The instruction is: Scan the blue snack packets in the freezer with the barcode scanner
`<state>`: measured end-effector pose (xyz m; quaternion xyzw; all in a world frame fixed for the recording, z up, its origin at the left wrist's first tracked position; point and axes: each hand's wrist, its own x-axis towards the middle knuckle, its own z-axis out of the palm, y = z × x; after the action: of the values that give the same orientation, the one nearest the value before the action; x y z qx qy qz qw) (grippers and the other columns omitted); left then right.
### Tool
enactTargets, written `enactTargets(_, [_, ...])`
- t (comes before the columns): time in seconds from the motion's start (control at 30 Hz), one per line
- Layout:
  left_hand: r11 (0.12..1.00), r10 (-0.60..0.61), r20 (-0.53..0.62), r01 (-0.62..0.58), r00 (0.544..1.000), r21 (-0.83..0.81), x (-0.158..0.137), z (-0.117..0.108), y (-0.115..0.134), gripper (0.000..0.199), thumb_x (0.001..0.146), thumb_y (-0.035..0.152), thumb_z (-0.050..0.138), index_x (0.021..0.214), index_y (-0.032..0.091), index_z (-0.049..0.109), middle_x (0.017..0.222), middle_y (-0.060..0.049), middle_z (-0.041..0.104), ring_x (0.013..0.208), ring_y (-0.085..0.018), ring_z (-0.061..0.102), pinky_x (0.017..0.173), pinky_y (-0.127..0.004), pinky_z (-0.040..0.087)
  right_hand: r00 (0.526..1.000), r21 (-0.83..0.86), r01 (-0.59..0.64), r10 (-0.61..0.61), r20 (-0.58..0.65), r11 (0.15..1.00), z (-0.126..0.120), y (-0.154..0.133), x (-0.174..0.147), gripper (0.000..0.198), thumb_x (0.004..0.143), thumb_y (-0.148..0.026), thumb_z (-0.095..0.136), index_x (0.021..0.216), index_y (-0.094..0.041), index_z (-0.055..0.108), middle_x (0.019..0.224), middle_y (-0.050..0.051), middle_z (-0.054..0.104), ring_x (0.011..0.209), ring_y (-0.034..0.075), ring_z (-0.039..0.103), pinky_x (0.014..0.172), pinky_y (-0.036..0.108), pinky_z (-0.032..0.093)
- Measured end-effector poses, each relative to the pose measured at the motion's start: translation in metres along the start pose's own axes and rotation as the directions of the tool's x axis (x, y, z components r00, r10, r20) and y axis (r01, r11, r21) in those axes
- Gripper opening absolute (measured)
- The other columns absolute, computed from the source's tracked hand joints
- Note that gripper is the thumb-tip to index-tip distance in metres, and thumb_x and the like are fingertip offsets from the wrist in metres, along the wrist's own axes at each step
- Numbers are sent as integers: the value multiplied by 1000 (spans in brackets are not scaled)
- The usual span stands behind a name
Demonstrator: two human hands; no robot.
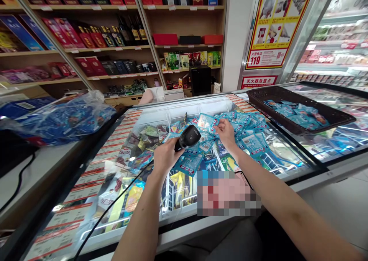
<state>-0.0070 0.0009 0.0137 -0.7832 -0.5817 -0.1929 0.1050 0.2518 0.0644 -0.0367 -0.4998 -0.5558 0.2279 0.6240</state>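
Note:
My left hand (pixel 166 155) is wrapped round the handle of a black barcode scanner (pixel 189 137), its head tilted toward the right. A black cable runs from it down to the lower left. Between finger and thumb, my right hand (pixel 225 133) pinches the right edge of a blue snack packet (pixel 206 122) with a pale label area turned up. The scanner head is just below and left of that packet, apart from it. Many similar blue packets (pixel 254 142) lie heaped on the glass top of a chest freezer (pixel 109 165) around both hands.
A dark brown plastic basket (pixel 339 121) with more blue packets stands at the right on the freezer. At the left lies a clear plastic bag (pixel 71 117) of blue packets. Shelves (pixel 115 48) with boxes and bottles line the back. A blurred patch covers the front edge.

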Motion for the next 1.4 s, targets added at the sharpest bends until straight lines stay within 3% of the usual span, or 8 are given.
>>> enactTargets(0.17, [1000,9,-4,-10,1000,-21,0,1,1,35,79,40,52,110,26,57,99,-2,67,87,-20,62,61,-25,37,1000,19,-11,11,6,1000,0,-4,-1,35,75,-42,57,101,-21,47,75,2,61,68,20,62,57,36,55])
enactTargets(0.37, [998,-50,-39,49,998,-29,1,-1,-8,36,77,41,53,109,25,57,99,-2,67,88,-21,62,63,-25,38,998,-21,47,-48,-49,999,-12,-17,1,53,78,-37,52,127,-22,37,73,0,57,62,18,59,59,36,55])
enactTargets(0.53, [987,-158,-84,155,984,-33,2,-6,-21,38,77,45,53,108,24,58,99,-3,67,90,-21,62,62,-24,37,987,-303,65,-106,-121,951,-31,-13,12,47,82,-33,45,126,-19,42,77,4,59,65,20,60,72,40,50])
enactTargets(0.7, [975,-221,-104,223,970,11,2,-4,-31,38,76,48,52,103,23,59,91,-4,68,87,-23,62,60,-26,35,970,-646,69,-202,-134,760,-40,-13,13,44,80,-30,49,121,-11,50,110,18,54,106,30,48,91,46,38])
enactTargets(0.87, [981,-191,-110,194,976,20,1,-3,-32,35,78,46,51,104,23,59,95,-4,67,88,-22,61,59,-26,35,956,-750,254,-276,98,610,-30,-29,-1,40,86,-35,44,122,-20,54,131,13,44,120,32,34,99,51,26])
enactTargets(1.03, [982,-185,-93,188,978,21,0,-4,-30,38,78,45,51,108,23,57,98,-4,67,91,-22,61,60,-26,36,816,-641,570,-267,512,514,-16,-25,-11,35,86,-47,44,113,-31,61,128,4,54,121,27,39,106,56,9])
enactTargets(1.27, [976,-213,-93,217,973,31,-2,-7,-34,38,78,46,50,107,23,57,98,-5,67,90,-23,61,61,-27,37,882,-716,470,-235,409,516,-20,-17,-9,37,86,-48,45,111,-28,62,126,8,55,123,30,39,104,62,6])
enactTargets(1.4, [969,-238,-88,242,967,37,-5,-8,-42,39,77,46,50,108,23,57,98,-5,67,90,-24,61,62,-27,38,880,-701,473,-257,399,533,-21,-23,-9,37,86,-47,46,110,-25,62,127,8,55,126,30,36,105,61,4])
